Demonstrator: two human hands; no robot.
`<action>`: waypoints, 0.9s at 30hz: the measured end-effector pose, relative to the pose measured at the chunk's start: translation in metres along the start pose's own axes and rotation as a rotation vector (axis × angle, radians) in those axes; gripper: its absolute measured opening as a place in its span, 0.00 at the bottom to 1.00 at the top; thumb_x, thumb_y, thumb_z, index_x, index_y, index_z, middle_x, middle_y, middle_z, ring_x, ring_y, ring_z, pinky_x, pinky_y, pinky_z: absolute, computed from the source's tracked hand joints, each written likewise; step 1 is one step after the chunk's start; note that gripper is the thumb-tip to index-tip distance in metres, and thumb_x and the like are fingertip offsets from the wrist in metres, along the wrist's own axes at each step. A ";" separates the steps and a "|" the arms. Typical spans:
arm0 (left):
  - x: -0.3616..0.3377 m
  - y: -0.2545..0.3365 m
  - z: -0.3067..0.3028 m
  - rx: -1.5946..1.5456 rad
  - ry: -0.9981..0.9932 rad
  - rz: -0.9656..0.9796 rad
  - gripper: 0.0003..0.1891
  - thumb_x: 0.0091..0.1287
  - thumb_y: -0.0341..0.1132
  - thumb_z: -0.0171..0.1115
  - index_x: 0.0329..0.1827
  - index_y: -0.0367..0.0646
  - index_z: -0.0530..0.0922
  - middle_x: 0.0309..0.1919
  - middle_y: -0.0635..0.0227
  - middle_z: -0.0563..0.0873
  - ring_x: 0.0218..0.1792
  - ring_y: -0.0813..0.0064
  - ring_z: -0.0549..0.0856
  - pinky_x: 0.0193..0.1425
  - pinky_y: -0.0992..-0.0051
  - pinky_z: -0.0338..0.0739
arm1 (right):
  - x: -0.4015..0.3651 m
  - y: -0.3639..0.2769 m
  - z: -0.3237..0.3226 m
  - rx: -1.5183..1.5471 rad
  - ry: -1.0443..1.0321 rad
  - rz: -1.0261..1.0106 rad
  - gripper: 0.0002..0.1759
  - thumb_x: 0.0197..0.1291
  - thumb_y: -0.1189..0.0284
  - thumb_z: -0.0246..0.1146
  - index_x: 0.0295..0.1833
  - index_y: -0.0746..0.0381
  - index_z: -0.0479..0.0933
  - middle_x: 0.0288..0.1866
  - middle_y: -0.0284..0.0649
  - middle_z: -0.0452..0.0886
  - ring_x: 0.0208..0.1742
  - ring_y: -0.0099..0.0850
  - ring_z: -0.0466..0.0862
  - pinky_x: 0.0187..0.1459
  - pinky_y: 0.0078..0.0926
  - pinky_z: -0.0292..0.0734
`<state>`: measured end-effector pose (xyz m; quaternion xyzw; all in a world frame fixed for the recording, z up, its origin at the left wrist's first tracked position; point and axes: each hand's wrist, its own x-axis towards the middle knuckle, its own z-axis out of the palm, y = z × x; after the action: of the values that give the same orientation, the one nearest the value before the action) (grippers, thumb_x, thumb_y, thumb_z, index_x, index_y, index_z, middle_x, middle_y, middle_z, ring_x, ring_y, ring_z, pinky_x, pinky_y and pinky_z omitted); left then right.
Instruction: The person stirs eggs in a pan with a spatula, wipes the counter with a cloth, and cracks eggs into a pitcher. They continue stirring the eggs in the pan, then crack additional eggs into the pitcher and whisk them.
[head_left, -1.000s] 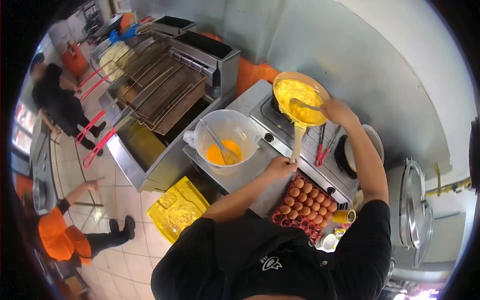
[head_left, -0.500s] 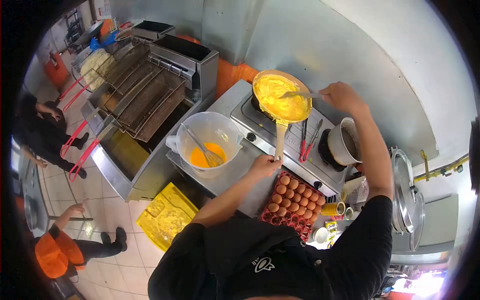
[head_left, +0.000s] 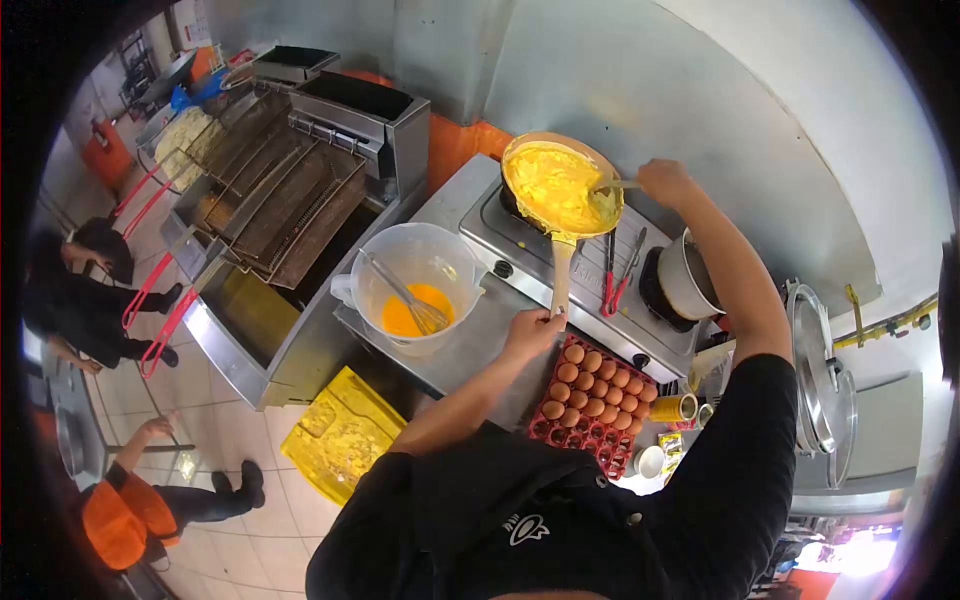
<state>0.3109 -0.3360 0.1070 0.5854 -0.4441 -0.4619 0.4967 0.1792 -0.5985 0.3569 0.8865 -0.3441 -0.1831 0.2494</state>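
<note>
Evidently holding the frying pan (head_left: 590, 152) over the stove (head_left: 498, 238), left hand (head_left: 535, 333) curled round the handle (head_left: 562, 275) near its end, best gripped there against likely front-heaviness; turner (head_left: 627, 184) in closed right hand (head_left: 665, 182), amid soft, probably slippery egg (head_left: 545, 175).

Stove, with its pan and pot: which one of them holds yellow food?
The frying pan, on the left, with its pale handle in the left hand. Nothing yellow shows in the metal pot on the right.
</note>
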 end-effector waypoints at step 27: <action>0.009 -0.015 0.002 -0.029 -0.070 0.051 0.20 0.63 0.48 0.66 0.25 0.36 0.82 0.12 0.73 0.75 0.14 0.84 0.71 0.17 0.77 0.63 | -0.020 -0.038 0.037 0.419 0.135 0.127 0.12 0.60 0.67 0.56 0.37 0.62 0.82 0.34 0.50 0.83 0.39 0.50 0.83 0.43 0.49 0.77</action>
<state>0.3120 -0.3437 0.0910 0.5501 -0.4695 -0.4757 0.5007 0.1663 -0.5721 0.3087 0.9058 -0.4121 -0.0321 0.0932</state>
